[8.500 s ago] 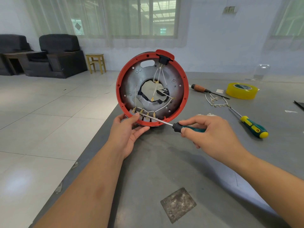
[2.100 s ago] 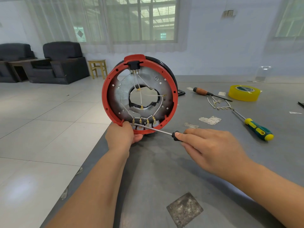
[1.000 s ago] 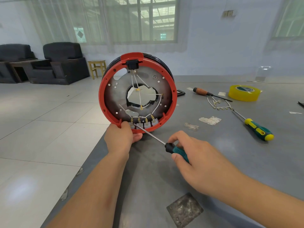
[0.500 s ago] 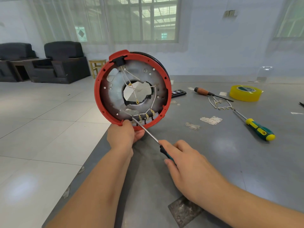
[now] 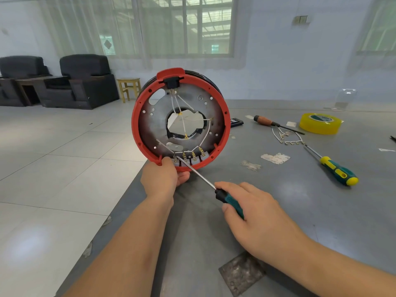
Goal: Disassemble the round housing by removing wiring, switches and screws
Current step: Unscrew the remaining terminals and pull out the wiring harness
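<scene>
The round housing, a red ring around a grey metal plate with a central hole, stands on edge on the grey table. White wires run from a black block at its top to brass terminals along the bottom rim. My left hand grips the housing's lower rim. My right hand holds a screwdriver with a teal and black handle. Its shaft slants up-left and its tip sits at the leftmost terminal, beside my left fingers.
Right of the housing lie a wooden-handled screwdriver, a yellow tape roll, a loose bundle of removed wires, a green and yellow screwdriver and a small black part. The table's left edge drops to tiled floor.
The housing has turned slightly, so its top block is now upright. My right hand has shifted right and the shaft stays at the bottom-left terminals. My left hand keeps its grip.
</scene>
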Tool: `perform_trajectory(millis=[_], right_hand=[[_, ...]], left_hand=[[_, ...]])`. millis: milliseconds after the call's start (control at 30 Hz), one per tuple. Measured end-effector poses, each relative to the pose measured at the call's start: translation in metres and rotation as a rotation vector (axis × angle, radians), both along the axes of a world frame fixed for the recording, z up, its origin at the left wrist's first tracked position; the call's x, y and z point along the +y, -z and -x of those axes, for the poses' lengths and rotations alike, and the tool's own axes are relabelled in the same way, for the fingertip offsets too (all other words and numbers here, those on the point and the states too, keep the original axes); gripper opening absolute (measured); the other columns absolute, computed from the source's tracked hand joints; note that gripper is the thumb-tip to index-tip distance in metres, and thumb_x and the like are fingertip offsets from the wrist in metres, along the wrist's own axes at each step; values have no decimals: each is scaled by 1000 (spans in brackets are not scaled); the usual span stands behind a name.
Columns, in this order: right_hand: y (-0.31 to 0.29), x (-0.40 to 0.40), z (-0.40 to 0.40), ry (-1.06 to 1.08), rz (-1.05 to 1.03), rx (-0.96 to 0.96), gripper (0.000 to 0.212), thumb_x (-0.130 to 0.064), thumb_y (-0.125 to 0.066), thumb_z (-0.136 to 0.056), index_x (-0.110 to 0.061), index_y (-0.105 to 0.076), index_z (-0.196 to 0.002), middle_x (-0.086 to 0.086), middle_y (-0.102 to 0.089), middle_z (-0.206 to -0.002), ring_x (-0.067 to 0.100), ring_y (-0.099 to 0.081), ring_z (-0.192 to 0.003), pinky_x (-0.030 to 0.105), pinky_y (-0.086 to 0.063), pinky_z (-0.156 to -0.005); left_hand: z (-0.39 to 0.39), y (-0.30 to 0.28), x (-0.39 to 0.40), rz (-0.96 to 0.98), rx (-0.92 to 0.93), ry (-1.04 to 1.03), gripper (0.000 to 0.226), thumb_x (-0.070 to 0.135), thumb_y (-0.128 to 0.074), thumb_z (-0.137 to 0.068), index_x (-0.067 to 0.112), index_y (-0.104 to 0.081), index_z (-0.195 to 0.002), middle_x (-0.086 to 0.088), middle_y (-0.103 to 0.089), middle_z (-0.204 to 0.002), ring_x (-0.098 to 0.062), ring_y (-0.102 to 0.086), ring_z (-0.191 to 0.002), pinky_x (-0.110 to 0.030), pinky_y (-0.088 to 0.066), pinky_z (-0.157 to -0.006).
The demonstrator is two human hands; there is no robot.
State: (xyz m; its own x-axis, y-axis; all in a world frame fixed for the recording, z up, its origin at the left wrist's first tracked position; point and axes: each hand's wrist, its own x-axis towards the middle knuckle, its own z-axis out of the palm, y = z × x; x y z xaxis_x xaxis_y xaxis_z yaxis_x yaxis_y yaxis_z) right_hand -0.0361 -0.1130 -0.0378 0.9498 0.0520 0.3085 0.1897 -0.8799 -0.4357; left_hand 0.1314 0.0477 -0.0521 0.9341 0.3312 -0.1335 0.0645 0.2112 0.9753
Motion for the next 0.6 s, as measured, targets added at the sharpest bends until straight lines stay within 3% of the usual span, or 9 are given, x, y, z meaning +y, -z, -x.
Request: perform_trajectory(millis=[200,300,400,500,600], right_hand=[[-10,-23,-10,86,-82,-58,40,-34,-51,-87,-52,-54,-123,-13,-66,-107,8,-59,-99,31,-51,-88],[-13,-35,-16,119,-96,-62,43,-31,-55,-85,-54,-59,-121,-21,-67,-111,2,-59,-104,24,-50,-89],[-12,-45,-21,125,-85,-85,44,-27,-59,-85,-52,-63,-121,-24,-67,-115,1,-59,-110,22,-50,-92],[-9,-53,-24,110,-45,-95,42,-27,-60,-88,-50,-63,-122,-25,-66,-114,2,-60,-107,30,-53,-91],[-4,-56,-28,99,-13,-126,34,-34,-61,-93,-48,-64,-123,-23,-66,-111,5,-62,-104,37,-55,-87]], left_hand=[[2,-1,2,-55,-16,40,20,22,-45,-103,15,-63,-105,-7,-80,-79,-30,-77,-60,-36,-65,-67],[4,-3,3,-84,-17,39,22,31,-45,-105,19,-62,-99,-5,-79,-82,-30,-76,-57,-37,-64,-68],[3,-4,7,-177,-20,52,37,49,-43,-106,18,-59,-95,-4,-78,-74,-30,-76,-55,-34,-63,-61],[1,-6,10,-161,-3,104,46,58,-38,-106,19,-61,-105,-13,-79,-88,-31,-77,-59,-31,-61,-48],[4,-9,8,-74,1,156,50,59,-40,-107,16,-59,-125,-14,-75,-109,-32,-78,-66,-39,-64,-55]])
